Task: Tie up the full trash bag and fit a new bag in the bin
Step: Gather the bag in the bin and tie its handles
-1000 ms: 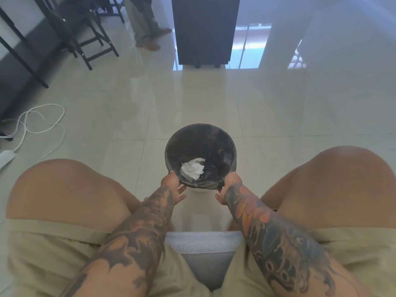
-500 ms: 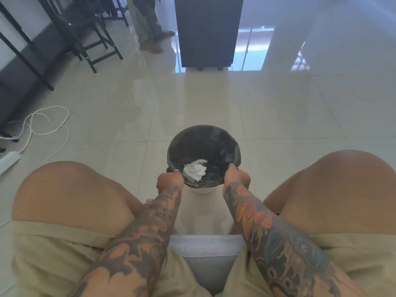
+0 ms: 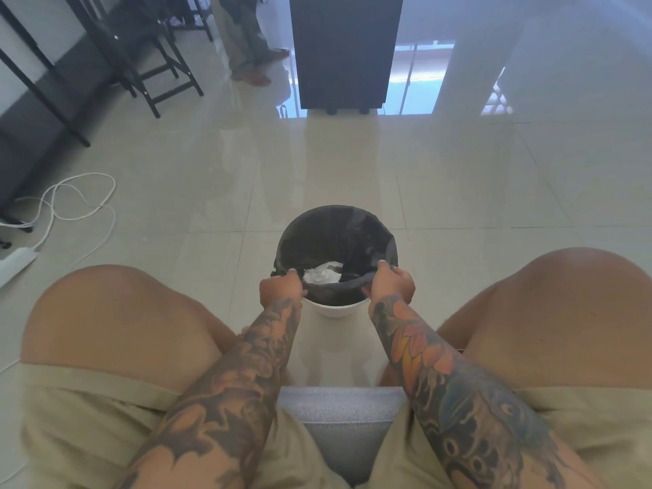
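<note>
Black crinkled bag (image 3: 335,238) in round white bin (image 3: 333,309)

We have one view, from a wide-angle camera on the head of a seated person, looking forward and steeply down. Our knees fill 8 and 4 o'clock, close below us. The bin (image 3: 336,307) sits near centre; the tiled floor (image 3: 458,178) stretches away toward 12 o'clock.

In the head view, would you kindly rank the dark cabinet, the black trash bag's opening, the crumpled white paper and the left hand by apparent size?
1. dark cabinet, though it stands farther away
2. black trash bag opening
3. left hand
4. crumpled white paper; looks close to the hand, so that order is unsure
</note>
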